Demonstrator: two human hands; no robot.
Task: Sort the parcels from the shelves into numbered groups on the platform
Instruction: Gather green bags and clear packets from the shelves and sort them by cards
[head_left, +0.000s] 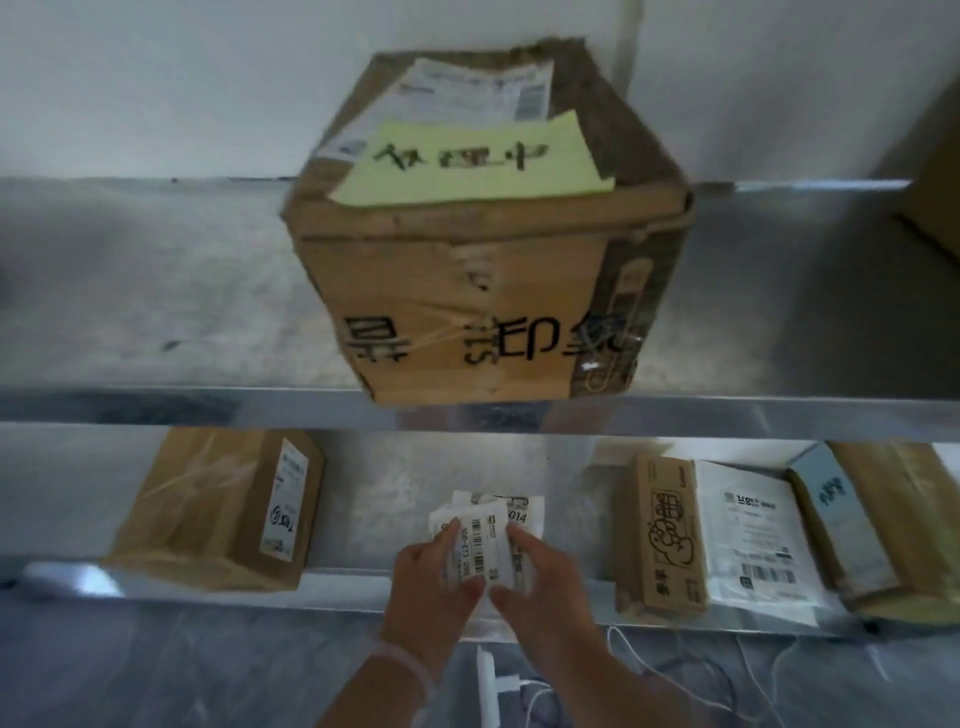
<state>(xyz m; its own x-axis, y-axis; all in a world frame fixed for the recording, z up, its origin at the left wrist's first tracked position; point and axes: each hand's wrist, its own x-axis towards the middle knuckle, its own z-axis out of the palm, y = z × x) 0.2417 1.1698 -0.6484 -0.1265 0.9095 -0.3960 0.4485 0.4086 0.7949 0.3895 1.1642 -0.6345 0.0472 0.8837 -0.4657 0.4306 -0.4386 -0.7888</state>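
On the upper shelf (156, 291), a large brown carton (483, 291) stands at the front edge, taped across its near face, with a shipping label and a yellow handwritten note (467, 161) on top. It looks bulky and probably the heaviest parcel here; its corners are scuffed, so it would want a two-handed hold low on opposite sides rather than by the tape.

Below, on the lower shelf (353, 467), a medium cardboard box (218, 509) lies tilted at the left, label facing right. At the right a narrow printed carton (665, 535) stands beside a white poly mailer (753, 540), with a pale blue pack (826, 499) and another brown box (904, 525) further along. The mailer should be soft and slippery, best pinched at an edge.

Smallest is the white labelled packet (483, 540), held just in front of the lower shelf's edge, between both hands. The left hand (431, 577) pinches its left side, thumb on the barcode face; the right hand (535, 577) closes on its right side, thumb pressing the lower corner. It looks thin, light and floppy, crumpling easily, so holding both edges keeps the number readable. It seems to be mid-check before going to a group. White cables (675, 670) lie on the floor beneath.
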